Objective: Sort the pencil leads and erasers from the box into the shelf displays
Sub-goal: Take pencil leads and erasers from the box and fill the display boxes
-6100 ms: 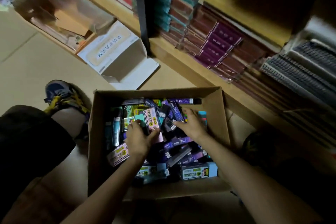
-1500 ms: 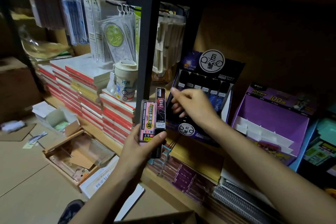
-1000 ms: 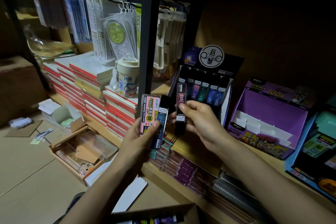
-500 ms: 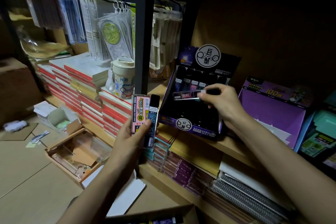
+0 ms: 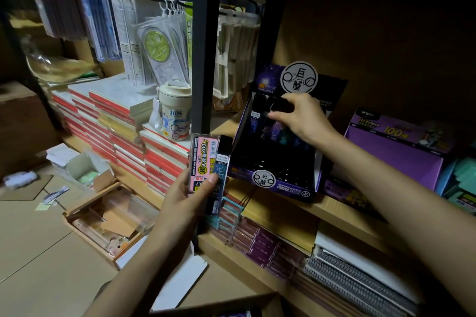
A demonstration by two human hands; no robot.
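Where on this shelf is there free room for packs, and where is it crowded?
The dark display box looks bare in its lower rows, below the leads by the right hand. The purple display box beside it looks empty. Bare shelf fronts the dark box. Crowded: notebook stacks left of the post.

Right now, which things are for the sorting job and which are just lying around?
For the job: left hand holding pink lead case and starry lead case; right hand pinching dark lead case at black display box; cardboard box.
Just lying about: 2026 cup, notebook stacks, hanging rulers.
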